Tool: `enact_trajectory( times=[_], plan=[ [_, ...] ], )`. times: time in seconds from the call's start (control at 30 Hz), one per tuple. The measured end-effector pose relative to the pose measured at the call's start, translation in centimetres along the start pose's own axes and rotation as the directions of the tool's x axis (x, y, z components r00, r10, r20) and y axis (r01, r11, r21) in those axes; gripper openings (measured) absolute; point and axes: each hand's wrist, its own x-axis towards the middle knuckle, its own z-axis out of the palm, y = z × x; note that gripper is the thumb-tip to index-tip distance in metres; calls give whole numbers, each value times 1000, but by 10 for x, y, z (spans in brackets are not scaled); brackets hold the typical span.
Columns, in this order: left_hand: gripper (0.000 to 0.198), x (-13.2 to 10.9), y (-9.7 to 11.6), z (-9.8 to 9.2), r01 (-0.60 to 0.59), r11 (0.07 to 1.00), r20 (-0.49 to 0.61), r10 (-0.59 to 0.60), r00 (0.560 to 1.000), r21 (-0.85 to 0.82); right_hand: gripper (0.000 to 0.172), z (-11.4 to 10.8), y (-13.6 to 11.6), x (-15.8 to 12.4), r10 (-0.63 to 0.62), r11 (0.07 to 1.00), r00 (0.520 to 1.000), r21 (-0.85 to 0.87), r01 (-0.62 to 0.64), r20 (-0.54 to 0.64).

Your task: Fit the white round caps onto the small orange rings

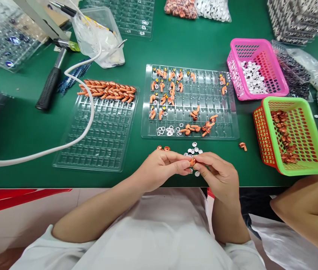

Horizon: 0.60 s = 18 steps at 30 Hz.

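Near the table's front edge, my left hand [161, 167] and my right hand [218, 172] meet, both closed in a pinch on one small orange earbud part [192, 162]. Fingertips cover most of that part. Small white round discs [194, 144] lie scattered around the fingertips. Beside my left hand are a few orange earbud caps [167, 149]. A single orange earbud shell [242, 146] lies off to the right. Just beyond my hands is a clear compartment tray [146, 125] holding orange earbud stems, loose shells and white rings [170, 130].
On the left, a white cable [90, 112] crosses a second clear tray [91, 150] with rows of copper-coloured shells. A hammer [49, 88] lies farther left. At right stand a pink basket [281, 84] and a green basket [316, 150]. Another person's arm [308, 202] rests at lower right.
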Motion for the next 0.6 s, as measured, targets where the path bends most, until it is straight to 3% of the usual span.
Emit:
enact_trajectory(
  times=[0.33, 0.6],
  plan=[
    [21, 8, -6, -8, 110, 980, 45, -104, 994, -166, 44, 1, -2, -1, -276, 932, 960, -233, 279, 48],
    [18, 7, -4, -6, 128, 978, 12, -128, 992, -166, 50, -5, -1, 0, -332, 912, 929, -197, 360, 164]
  ],
)
